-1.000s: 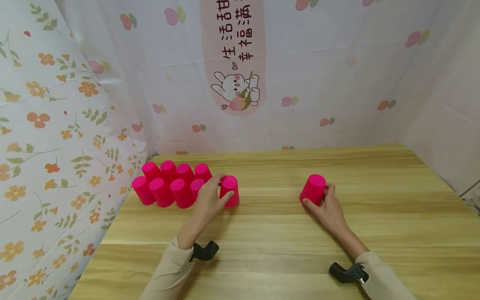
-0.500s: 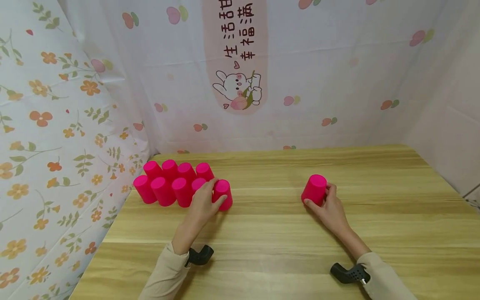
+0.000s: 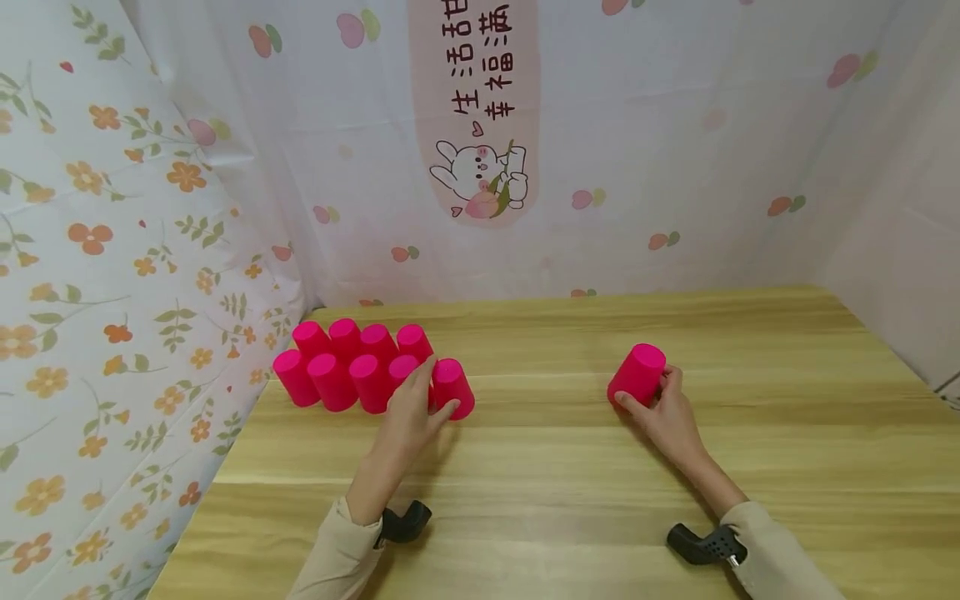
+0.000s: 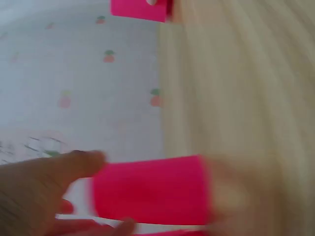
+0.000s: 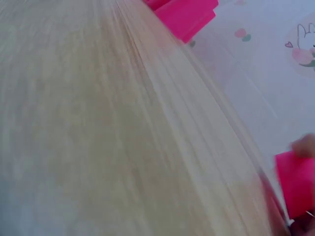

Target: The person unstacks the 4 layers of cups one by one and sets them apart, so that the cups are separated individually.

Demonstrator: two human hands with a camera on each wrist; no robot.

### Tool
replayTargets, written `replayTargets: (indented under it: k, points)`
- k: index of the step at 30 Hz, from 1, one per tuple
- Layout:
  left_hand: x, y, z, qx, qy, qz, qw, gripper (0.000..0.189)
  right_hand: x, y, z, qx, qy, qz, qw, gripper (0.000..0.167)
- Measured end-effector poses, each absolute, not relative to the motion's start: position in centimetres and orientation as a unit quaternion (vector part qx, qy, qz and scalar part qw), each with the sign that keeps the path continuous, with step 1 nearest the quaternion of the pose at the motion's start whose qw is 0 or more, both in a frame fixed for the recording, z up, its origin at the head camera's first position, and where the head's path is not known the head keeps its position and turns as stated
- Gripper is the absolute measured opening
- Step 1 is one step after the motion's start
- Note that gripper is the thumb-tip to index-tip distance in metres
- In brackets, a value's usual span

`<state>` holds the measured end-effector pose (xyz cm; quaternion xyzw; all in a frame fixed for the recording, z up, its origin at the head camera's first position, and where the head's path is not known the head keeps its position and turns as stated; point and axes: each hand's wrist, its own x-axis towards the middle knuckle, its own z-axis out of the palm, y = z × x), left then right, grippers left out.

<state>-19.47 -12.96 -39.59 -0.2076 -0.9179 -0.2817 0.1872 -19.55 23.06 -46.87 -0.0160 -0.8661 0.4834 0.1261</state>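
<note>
On the wooden table, my left hand (image 3: 401, 421) has its fingers and thumb around an upside-down bright pink cup (image 3: 454, 383). That cup stands at the right end of the front row of pink cups (image 3: 332, 385). The left wrist view shows the same cup (image 4: 152, 191), blurred, between finger and thumb. Over to the right, my right hand (image 3: 672, 423) grips a second pink cup (image 3: 636, 375), thumb at the near side and fingers behind it. Only part of this cup (image 5: 295, 184) appears at the edge of the right wrist view.
Behind the front row stands a back row of pink cups (image 3: 378, 340), at the table's far left. A patterned white cloth (image 3: 637, 158) hangs behind the table (image 3: 555, 467), with a floral cloth (image 3: 112, 317) on the left side. Each wrist wears a black mount (image 3: 705, 546).
The left hand has moved its cup leftward, up against the end of the front row. The right hand and its cup have hardly moved; the head view has shifted slightly.
</note>
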Motion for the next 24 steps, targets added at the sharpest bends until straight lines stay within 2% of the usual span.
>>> replayTargets:
  k: [5,9,13,19,22,24]
  points:
    - [-16.6,-14.1,-37.0,-0.251,-0.909,-0.261,0.206,0.069,-20.5,22.0,-45.0,-0.039,-0.848,0.523,0.077,0.073]
    - [-14.7,-15.6,-36.3,-0.305,-0.901,-0.228,0.210,0.061,-22.4,20.1,-43.2,0.011,-0.866,0.491,0.095,0.071]
    - [-13.3,-17.3,-37.1,-0.322,-0.898,-0.229,0.193,0.054,-24.7,17.4,-40.9,0.081,-0.874,0.468,0.101,0.065]
    - [-11.1,-19.8,-39.0,-0.313,-0.896,-0.232,0.214,0.037,-28.2,12.8,-39.5,0.180,-0.875,0.448,0.046,0.061]
    - [-10.1,-20.9,-39.8,-0.310,-0.897,-0.225,0.223,0.047,-29.7,10.6,-39.9,0.207,-0.874,0.440,0.008,0.062]
    - [-9.6,-21.7,-40.2,-0.308,-0.895,-0.229,0.227,0.045,-30.5,9.2,-40.2,0.220,-0.869,0.444,-0.009,0.063]
